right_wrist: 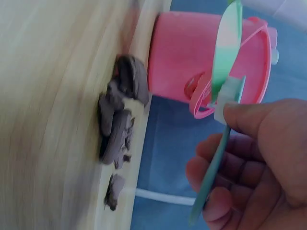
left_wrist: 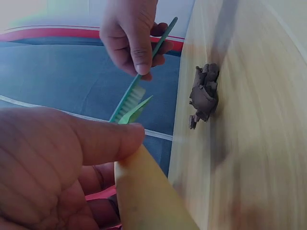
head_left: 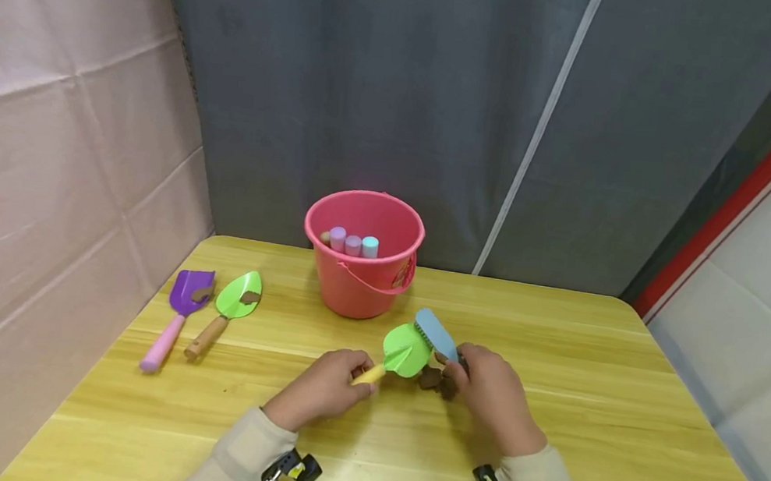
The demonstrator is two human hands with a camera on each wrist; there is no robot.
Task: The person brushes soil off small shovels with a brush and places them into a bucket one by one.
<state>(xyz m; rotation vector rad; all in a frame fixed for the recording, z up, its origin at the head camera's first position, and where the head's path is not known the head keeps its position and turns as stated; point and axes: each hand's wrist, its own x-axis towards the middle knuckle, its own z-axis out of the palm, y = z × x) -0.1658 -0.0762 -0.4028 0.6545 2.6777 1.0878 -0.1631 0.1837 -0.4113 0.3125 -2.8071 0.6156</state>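
My left hand [head_left: 327,389] grips the yellow handle [left_wrist: 148,191] of a small shovel whose green blade [head_left: 405,351] is raised above the table. In my right hand [head_left: 497,397] is a blue brush [head_left: 437,334], pinched between thumb and fingers, its bristles [left_wrist: 131,103] against the edge of the blade. Dark brown clay-like lumps [right_wrist: 117,139] lie on the table below, partly behind my right hand in the head view. The right wrist view shows the brush held by its handle beside the green blade.
A pink bucket [head_left: 358,288] with purple and light blue handle ends inside stands at the back of the wooden table [head_left: 209,441]. To the left lie a purple shovel [head_left: 187,286] and a green trowel [head_left: 231,299], each with a brown piece on it. A dark curtain hangs behind.
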